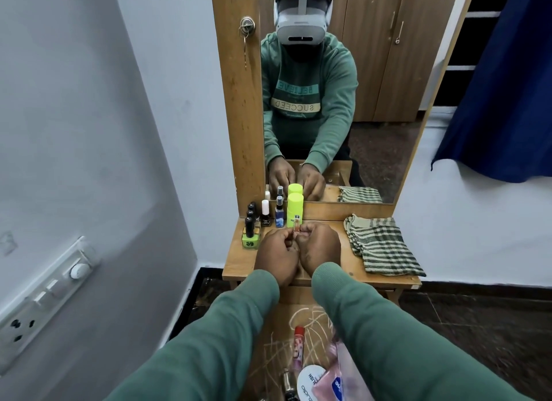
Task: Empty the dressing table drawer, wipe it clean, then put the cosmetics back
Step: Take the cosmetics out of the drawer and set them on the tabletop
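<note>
Wooden table (pixel 343 269): stood against a mirror (pixel 373 102), with bottles and a cloth on its top.
Small vial (pixel 296 223): was upright above the middle of the table, just in front of the bottle row, pinched between both hands.
Left hand (pixel 276 256): grip narrow, fingertips curled onto the vial's left side.
Right hand (pixel 321 247): grip narrow, fingers curled against the vial from the right.
Nail polishes: three black-capped bottles lined the left edge, the nearest one green (pixel 250 239).
Back edge: a white-capped bottle (pixel 265 214), a blue spray bottle (pixel 280 214) and a lime container (pixel 295 207) stood side by side.
Striped cloth (pixel 385 245): lay folded along the right edge.
Drawer (pixel 271 356): was open below the front edge, its floor scribbled, and held a red-capped tube (pixel 298 348), a white round jar (pixel 310 379), a pink pouch (pixel 328 393) and a small glass bottle (pixel 288 382).
</note>
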